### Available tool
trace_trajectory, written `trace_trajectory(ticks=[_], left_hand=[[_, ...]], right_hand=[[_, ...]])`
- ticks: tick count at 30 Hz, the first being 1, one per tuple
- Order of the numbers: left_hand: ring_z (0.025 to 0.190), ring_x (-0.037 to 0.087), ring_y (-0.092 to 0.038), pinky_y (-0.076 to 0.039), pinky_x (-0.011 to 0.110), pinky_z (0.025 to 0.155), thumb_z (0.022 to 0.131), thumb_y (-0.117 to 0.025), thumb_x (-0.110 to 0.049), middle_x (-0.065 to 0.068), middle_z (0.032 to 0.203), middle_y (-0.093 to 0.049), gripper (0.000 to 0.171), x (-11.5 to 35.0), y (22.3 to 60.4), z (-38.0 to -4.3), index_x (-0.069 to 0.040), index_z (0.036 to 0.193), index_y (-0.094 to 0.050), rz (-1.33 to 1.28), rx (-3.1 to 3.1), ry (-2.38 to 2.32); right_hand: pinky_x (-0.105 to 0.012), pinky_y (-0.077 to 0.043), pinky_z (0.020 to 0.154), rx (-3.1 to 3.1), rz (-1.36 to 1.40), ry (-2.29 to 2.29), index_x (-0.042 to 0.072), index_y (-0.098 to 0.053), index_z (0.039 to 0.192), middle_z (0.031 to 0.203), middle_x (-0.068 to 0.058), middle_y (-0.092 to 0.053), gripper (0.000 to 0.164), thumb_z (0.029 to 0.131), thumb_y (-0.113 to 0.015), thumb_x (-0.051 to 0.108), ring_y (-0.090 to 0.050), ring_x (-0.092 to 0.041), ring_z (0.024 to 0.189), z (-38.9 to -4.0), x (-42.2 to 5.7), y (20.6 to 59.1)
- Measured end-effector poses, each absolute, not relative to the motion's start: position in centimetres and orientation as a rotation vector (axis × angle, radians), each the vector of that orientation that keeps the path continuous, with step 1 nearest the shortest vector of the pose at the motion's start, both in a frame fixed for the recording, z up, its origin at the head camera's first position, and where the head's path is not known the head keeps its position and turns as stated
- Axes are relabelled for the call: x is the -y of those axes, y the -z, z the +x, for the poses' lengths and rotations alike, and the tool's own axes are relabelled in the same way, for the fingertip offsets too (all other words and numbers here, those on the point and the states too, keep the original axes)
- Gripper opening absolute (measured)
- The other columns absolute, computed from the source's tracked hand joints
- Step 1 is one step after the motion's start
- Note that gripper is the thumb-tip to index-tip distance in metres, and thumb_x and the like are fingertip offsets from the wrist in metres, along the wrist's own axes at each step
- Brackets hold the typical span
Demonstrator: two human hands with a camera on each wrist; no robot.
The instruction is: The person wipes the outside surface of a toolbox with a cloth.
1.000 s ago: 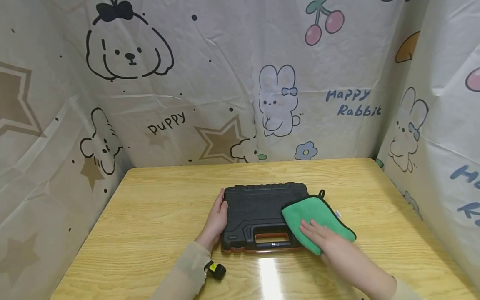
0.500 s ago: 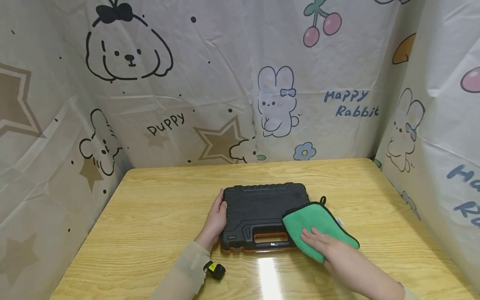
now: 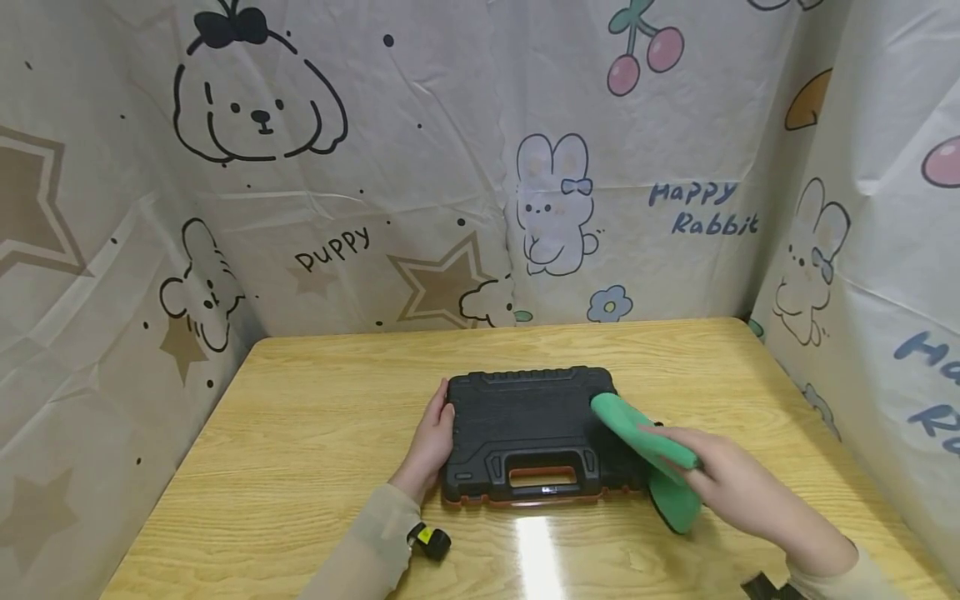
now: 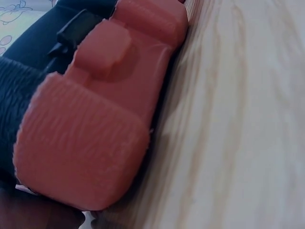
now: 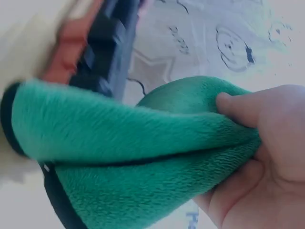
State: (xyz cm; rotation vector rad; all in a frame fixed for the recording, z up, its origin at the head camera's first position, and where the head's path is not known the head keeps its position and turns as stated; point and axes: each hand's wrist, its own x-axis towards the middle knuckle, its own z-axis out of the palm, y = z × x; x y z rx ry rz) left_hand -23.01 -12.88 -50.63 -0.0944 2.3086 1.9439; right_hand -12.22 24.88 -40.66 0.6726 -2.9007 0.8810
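A black plastic case (image 3: pixel 528 417) with an orange-red lower half (image 4: pixel 86 143) lies flat on the table, its handle toward me. My left hand (image 3: pixel 430 442) rests against its left side, fingers straight along the edge and thumb at the lid's rim. In the left wrist view only a dark bit of that hand shows beside the case's corner. My right hand (image 3: pixel 738 479) pinches a folded green cloth (image 3: pixel 637 429) with black edging between thumb and fingers. The cloth is bent over the case's right side, one part hanging past the front right corner.
The wooden table (image 3: pixel 330 400) reaches to a printed fabric curtain (image 3: pixel 420 167) at the back and sides. A small black device with a yellow mark (image 3: pixel 430 540) sits at the left wrist, and another black device (image 3: pixel 765 587) at the right wrist.
The right hand has gone from lying flat on the spread cloth to pinching it, lifting and folding it, and has shifted right. More of the lid shows. Left hand and case have stayed put.
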Motion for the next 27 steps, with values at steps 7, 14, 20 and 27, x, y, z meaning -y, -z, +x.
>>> trace_trajectory(ticks=[7, 14, 20, 27], left_hand=[[0.16, 0.037, -0.006, -0.01, 0.057, 0.129, 0.114, -0.031, -0.019, 0.014, 0.174, -0.011, 0.056, 12.9, 50.5, -23.0, -0.016, 0.167, -0.015, -0.095, -2.308, -1.952], [0.16, 0.037, -0.006, -0.01, 0.057, 0.129, 0.113, -0.032, -0.017, 0.014, 0.174, -0.011, 0.056, 13.0, 50.6, -23.1, -0.016, 0.167, -0.016, -0.083, -2.303, -1.967], [0.16, 0.037, -0.008, -0.011, 0.058, 0.129, 0.113, -0.032, -0.018, 0.014, 0.173, -0.013, 0.056, 13.1, 50.7, -23.0, -0.017, 0.167, -0.016, -0.095, -2.314, -1.946], [0.159, 0.038, -0.01, -0.012, 0.058, 0.128, 0.113, -0.033, -0.018, 0.015, 0.173, -0.015, 0.056, 13.1, 50.7, -23.1, -0.016, 0.167, -0.017, -0.08, -2.332, -1.949]], right_hand=[[-0.049, -0.061, 0.086, 2.861, 0.551, -0.852, 0.008, -0.066, 0.136, 0.127, -0.015, -0.072, 0.032, 0.104, -0.061, 0.012, -0.071, -0.037, 0.11, -14.2, -27.5, 39.1], [-0.058, -0.057, 0.088, 2.923, 0.418, -0.86, -0.001, -0.06, 0.14, 0.132, -0.028, -0.066, 0.036, 0.108, -0.054, 0.017, -0.067, -0.045, 0.112, -16.5, -29.6, 38.0], [-0.053, -0.056, 0.081, 2.965, 0.336, -0.817, -0.004, -0.058, 0.139, 0.124, -0.032, -0.066, 0.04, 0.11, -0.05, 0.021, -0.068, -0.043, 0.105, -18.5, -30.9, 37.5], [-0.046, -0.053, 0.076, 2.997, 0.237, -0.747, -0.007, -0.057, 0.134, 0.112, -0.03, -0.066, 0.038, 0.11, -0.048, 0.02, -0.064, -0.037, 0.093, -20.9, -33.3, 36.4]])
